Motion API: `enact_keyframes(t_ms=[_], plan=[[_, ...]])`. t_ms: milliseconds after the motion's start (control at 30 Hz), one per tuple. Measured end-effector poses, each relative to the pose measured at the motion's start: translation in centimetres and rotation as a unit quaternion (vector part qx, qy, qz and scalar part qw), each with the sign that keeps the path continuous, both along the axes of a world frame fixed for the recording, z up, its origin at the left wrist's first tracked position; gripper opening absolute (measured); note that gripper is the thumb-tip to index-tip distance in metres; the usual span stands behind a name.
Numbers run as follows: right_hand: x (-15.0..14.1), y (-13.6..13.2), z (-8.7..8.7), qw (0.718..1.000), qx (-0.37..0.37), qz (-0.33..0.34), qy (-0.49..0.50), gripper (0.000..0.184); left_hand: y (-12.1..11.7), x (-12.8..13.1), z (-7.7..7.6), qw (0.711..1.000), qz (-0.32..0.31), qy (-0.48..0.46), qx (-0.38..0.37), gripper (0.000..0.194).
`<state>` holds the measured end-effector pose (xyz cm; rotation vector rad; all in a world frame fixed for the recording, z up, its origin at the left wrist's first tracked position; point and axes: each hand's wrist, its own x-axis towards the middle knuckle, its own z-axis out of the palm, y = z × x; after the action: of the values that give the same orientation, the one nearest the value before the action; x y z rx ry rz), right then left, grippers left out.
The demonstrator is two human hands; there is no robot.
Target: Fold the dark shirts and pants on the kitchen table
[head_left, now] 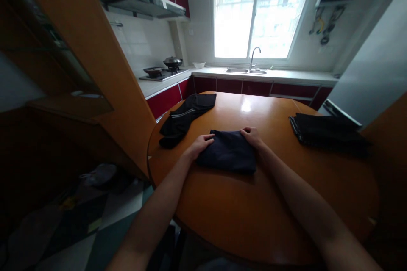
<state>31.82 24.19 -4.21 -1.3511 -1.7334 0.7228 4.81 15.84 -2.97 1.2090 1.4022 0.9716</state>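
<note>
A folded dark blue garment (229, 152) lies flat on the wooden table (203, 203) right in front of me. My left hand (201, 144) is closed on its far left corner, with thumb and fingers at the cloth's edge. At the far right corner, my right hand (252, 136) grips the cloth, its fingertips partly hidden at the far edge. To the left lies a loosely spread black garment (187, 114) with pale stripes. Over on the right sits a stack of folded dark clothes (327, 131). Which kind of garment I hold cannot be made out.
Behind the table runs a white counter (292, 75) with a sink (237, 70) under the window. A stove (163, 75) with a pan and a lidded wok stands at the back left. A wooden cabinet frame (127, 93) borders the table's left side.
</note>
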Motion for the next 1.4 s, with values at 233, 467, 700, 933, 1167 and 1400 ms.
enact_keyframes(t_ms=[233,467,700,933,1167,1400], plan=[[0.6,0.4,-0.5,1.000,-0.005,-0.017,-0.002,0.027,0.1,-0.4,-0.3,0.993,-0.011,0.066,0.099,0.059],[0.4,-0.2,-0.1,0.999,-0.010,-0.033,-0.015,0.024,1.2,-0.2,2.9,0.951,0.071,0.224,0.198,0.055],[0.1,-0.5,0.1,0.999,-0.009,-0.039,-0.035,0.024,1.2,7.4,1.8,0.885,-0.166,0.351,0.256,0.057],[0.3,-0.1,0.0,0.996,-0.018,-0.052,-0.065,0.026,1.2,5.6,-1.3,0.871,-0.152,0.416,0.214,0.074],[1.4,-0.2,0.4,0.982,-0.003,-0.131,-0.135,0.030,1.6,4.7,-0.9,0.876,-0.086,0.451,0.148,0.075],[3.6,-6.3,-0.1,0.993,0.087,-0.041,0.070,0.045,1.9,4.7,-1.1,0.846,-0.084,0.506,0.145,0.074]])
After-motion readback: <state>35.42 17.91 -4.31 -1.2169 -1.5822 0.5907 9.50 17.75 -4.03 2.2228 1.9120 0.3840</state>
